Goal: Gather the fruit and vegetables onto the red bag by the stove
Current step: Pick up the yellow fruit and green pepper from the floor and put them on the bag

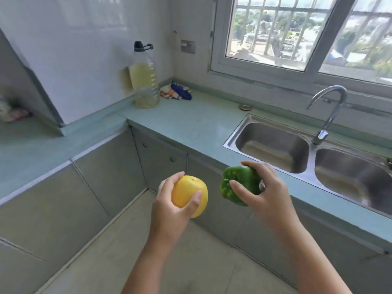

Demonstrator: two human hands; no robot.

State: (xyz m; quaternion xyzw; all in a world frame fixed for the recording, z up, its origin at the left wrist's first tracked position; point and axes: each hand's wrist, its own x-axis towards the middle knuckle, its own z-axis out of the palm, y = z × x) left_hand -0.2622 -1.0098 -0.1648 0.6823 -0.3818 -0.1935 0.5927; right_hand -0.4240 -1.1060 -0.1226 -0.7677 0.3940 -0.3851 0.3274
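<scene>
Both hands full over the kitchen floor, one piece of produce each.

Left hand is wrapped around a yellow fruit, right hand grips a green bell pepper, both held in the air just off the counter edge. Back in the corner a big plastic bottle sits about half full of yellowish liquid, crumpled cloth beside it. Pale green countertop, double steel sink looks empty, faucet under the barred window.
</scene>
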